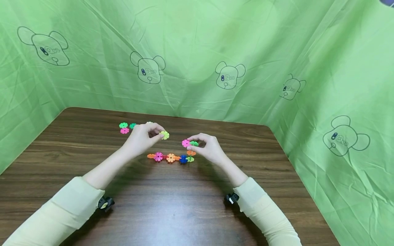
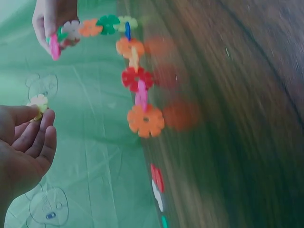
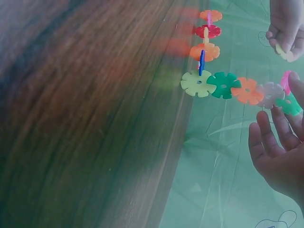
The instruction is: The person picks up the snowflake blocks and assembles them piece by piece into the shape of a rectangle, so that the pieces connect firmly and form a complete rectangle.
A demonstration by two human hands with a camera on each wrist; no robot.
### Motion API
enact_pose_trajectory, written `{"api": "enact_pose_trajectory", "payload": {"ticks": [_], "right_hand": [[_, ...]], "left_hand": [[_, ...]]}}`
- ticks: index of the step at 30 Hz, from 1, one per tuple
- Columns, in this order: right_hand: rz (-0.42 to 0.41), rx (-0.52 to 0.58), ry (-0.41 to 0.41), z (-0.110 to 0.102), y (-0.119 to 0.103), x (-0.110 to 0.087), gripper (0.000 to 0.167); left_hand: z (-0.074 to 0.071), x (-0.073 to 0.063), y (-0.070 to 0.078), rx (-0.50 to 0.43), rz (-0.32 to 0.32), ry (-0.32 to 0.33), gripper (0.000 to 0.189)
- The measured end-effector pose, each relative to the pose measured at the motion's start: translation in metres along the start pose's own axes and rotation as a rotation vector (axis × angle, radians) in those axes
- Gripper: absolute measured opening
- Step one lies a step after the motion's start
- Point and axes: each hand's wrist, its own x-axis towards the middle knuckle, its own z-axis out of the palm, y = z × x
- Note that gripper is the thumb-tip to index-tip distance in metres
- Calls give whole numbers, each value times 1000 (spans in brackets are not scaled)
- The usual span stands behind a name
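A green curtain [image 1: 184,37] hangs behind a wood-grain surface [image 1: 172,212], over which the right hand [image 1: 209,148] pinches the raised end of a chain of flower-shaped discs [image 1: 173,156], seemingly at its green disc [image 1: 194,144] beside the pink end disc [image 1: 185,143], while the rest runs leftward along the surface. The left hand [image 1: 141,138], with a few more discs [image 1: 125,131] lying beyond it, pinches a single yellow disc [image 1: 165,135] between thumb and fingers, near the pink one but apart from it.
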Motion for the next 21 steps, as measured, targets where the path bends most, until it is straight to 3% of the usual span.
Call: {"api": "enact_pose_trajectory", "payload": {"ticks": [7,21], "right_hand": [[-21,-23,3,0,0,1,25],[-28,-20,-3,-1,-2,1,25]], "left_hand": [[17,-2,7,-25,43,34,6],[41,-6,12,-99,37,30,5]]}}
